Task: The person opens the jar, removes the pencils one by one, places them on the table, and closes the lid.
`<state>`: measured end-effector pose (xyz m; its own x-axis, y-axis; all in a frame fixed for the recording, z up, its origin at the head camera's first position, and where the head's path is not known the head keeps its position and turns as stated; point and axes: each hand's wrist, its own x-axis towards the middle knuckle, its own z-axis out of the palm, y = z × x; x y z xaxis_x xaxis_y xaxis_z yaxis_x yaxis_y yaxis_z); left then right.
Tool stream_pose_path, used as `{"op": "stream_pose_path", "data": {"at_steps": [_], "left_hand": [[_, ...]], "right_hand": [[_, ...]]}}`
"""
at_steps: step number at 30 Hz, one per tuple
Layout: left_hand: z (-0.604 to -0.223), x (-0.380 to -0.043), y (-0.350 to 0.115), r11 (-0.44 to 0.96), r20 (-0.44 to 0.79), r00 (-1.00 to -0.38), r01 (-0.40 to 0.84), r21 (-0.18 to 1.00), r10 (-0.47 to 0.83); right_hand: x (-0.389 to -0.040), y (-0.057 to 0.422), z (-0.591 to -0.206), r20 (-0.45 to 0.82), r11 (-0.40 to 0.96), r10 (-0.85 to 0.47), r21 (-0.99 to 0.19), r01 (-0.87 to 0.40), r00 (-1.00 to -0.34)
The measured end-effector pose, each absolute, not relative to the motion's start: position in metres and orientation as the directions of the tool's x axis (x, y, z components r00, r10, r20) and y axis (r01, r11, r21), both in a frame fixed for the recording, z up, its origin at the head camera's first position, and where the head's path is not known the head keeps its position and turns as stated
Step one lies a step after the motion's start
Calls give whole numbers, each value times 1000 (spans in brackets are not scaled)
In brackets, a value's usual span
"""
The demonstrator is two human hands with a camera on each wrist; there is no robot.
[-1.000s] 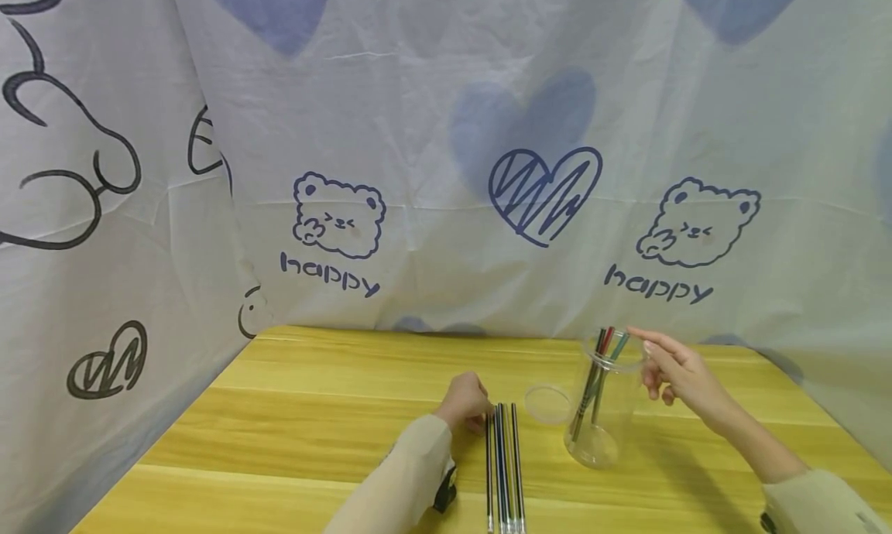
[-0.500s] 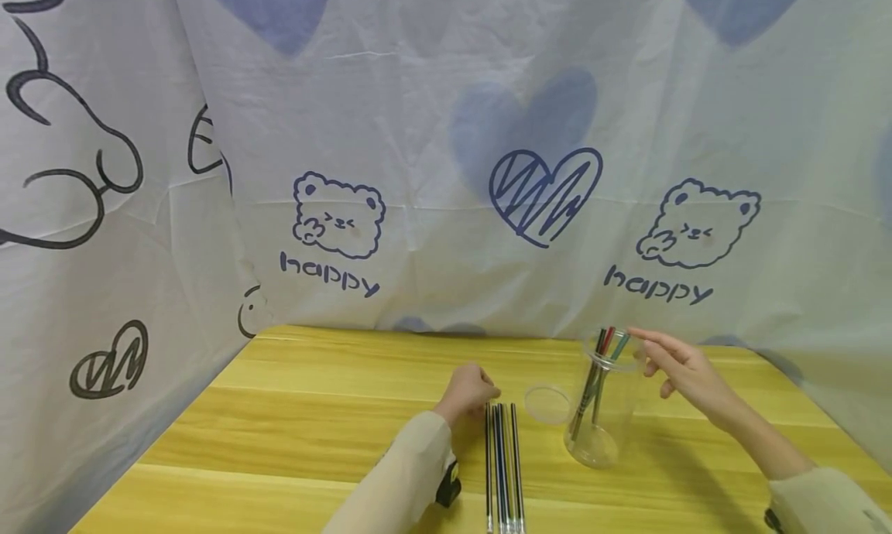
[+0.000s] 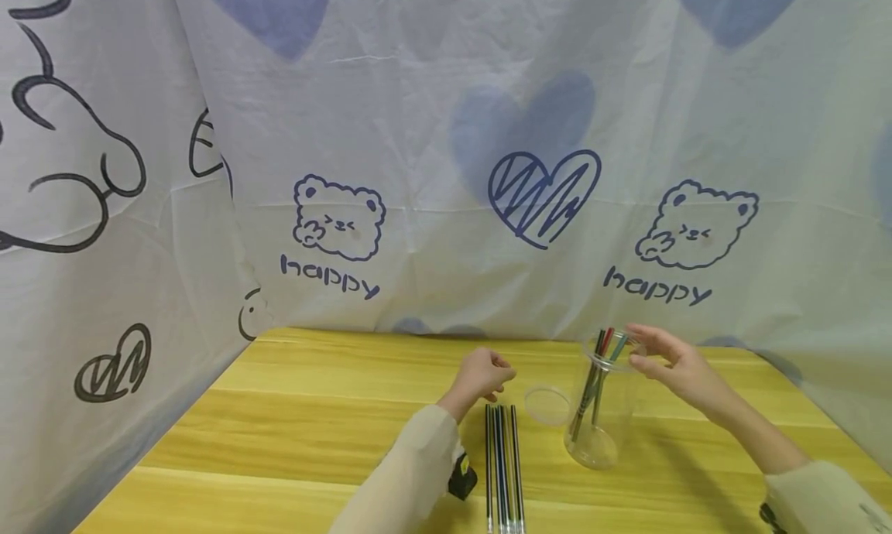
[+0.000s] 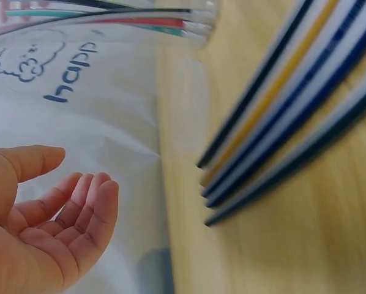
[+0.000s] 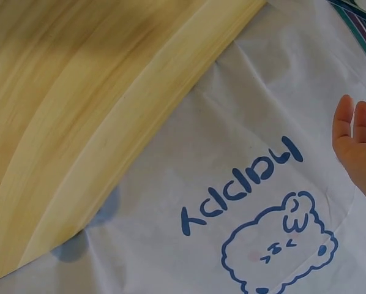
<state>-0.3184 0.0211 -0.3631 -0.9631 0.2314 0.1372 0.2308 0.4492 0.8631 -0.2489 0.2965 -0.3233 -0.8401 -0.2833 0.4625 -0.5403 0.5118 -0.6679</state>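
Observation:
My left hand (image 3: 482, 373) hovers just beyond the far ends of several pencils (image 3: 502, 472), holding nothing. In the left wrist view its fingers (image 4: 100, 208) curve loosely and the thumb stands apart from them. Those pencils (image 4: 275, 101), dark blue, dark green and yellow, lie side by side on the table. To their right stands a clear plastic jar (image 3: 605, 433) with black, red and green pencils (image 3: 598, 379) leaning inside. My right hand (image 3: 679, 364) is at the jar's rim, thumb and forefinger apart; whether it touches the rim I cannot tell. The right wrist view shows straight fingers (image 5: 359, 122).
A clear round lid (image 3: 547, 405) lies flat between the pencils and the jar. The wooden table (image 3: 279, 433) ends at a white printed cloth (image 3: 432, 209) that hangs behind it and along the left.
My left hand has lifted from the pencils' far ends and moved away and a little right. My right thumb has come round in front of the jar's rim. Jar and pencils stay put.

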Motion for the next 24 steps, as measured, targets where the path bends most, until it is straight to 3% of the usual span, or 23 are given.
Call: {"op": "stream_pose_path", "data": {"at_steps": [8,14,18,24], "left_hand": [[-342,-310,33,410,242,-927,346,844,286],[-328,-303,44,361,371,-866,482,798,336],[-319,-296,53,308,456,-800,580,755,389],[-308,-287,63,281,570,-650,746,604,502]], "right_hand": [[-251,293,-322,445,504,-279,-687,-524,-851],[-251,292,-323,449,501,-283,-684,-530,-847],[-251,291,-325,440,481,-284,-703,-524,-852],[-252,291,-325,445,468,-271,-714,-521,-853]]}}
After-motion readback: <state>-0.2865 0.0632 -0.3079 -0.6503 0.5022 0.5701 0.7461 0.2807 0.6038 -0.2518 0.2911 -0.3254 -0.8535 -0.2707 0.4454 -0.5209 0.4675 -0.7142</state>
